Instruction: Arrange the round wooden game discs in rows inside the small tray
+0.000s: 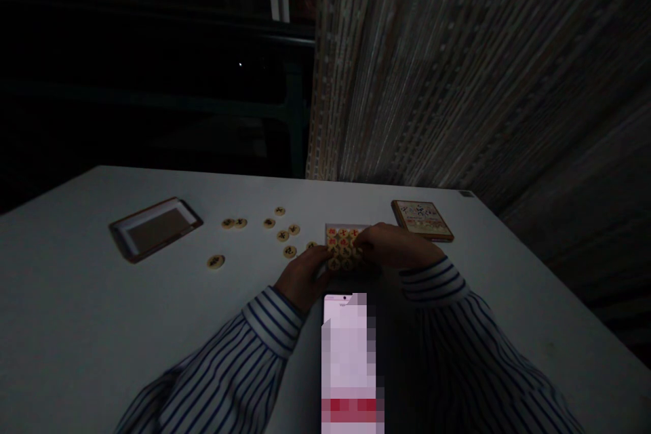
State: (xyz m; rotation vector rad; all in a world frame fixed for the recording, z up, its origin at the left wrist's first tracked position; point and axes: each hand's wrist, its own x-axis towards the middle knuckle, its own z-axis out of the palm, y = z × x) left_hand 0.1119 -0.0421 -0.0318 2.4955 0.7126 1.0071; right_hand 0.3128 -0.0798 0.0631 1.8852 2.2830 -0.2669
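A small box [350, 226] of Chinese chess pieces stands before me, with red and dark characters on rows of round pieces [344, 242]. My left hand [304, 277] is closed at the box's left side, its fingertips against the edge. From the right, my right hand [399, 246] reaches over the box's right end. Its fingers are pinched together at a chess piece there, which they mostly cover. Several loose pieces [289, 251] lie to the left of the box, one of them right beside my left fingers.
An open, shallow box part [127, 247] lies at the table's [102, 325] left. A box lid with printed characters [423, 220] lies at the right. A lit phone [346, 346] is close in front of me, between my forearms. A string curtain [386, 81] hangs behind the table.
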